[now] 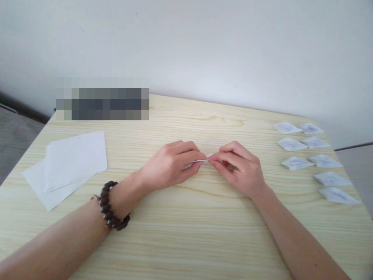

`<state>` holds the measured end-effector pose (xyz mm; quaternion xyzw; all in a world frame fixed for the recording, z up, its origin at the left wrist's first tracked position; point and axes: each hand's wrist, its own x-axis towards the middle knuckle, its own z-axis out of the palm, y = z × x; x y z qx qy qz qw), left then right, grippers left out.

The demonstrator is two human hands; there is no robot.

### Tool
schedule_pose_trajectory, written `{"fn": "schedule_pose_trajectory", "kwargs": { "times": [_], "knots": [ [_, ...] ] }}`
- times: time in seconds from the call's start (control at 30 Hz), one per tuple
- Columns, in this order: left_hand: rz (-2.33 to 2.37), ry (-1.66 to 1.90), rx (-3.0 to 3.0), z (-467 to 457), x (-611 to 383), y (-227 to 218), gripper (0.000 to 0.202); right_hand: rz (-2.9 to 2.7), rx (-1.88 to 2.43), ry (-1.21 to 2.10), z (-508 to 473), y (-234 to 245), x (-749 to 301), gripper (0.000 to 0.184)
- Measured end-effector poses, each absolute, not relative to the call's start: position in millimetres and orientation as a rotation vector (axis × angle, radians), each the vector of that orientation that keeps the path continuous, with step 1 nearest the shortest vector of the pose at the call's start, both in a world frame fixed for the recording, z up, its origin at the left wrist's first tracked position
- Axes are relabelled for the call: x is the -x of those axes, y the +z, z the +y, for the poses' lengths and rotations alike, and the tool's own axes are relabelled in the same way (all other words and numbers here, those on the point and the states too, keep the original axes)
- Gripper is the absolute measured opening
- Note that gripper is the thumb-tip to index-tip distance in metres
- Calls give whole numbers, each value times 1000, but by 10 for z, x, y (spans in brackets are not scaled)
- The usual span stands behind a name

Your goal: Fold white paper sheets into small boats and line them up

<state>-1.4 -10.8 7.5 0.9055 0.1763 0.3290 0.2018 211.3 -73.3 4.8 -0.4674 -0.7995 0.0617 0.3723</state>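
Note:
Between my two hands is a small folded piece of white paper (199,160), mostly hidden by the fingers. My left hand (179,161) pinches it between thumb and fingers from the left side. From the right, my right hand (240,165) grips its other end with thumb and fingertips pressed together. The two sets of fingertips almost meet, a little above the table surface. On the left wrist sits a dark beaded bracelet (108,208).
Flat white paper sheets (77,159) lie overlapping at the left of the wooden table (180,233). Several folded white paper pieces (291,144) stand in rows along the right edge. A blurred-out dark area (106,104) covers the back left corner. Behind rises a pale wall (204,46).

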Motion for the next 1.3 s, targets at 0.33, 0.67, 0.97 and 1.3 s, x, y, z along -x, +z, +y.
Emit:
{"fn": "schedule_pose_trajectory", "kwargs": {
  "times": [0.33,0.67,0.97,1.3],
  "knots": [
    [469,973,-2604,-96,-1,61,12,-2084,1198,140,-734,61,-2112,7],
    [689,1050,-2635,-53,-1,51,18,-1912,1288,-26,-694,56,-2163,8],
    [716,1014,-2571,-77,16,45,23,-1922,1288,-33,-688,73,-2139,11],
    [746,985,-2747,-74,55,-12,29,-1967,1121,-39,-709,101,-2121,18]
  ]
}}
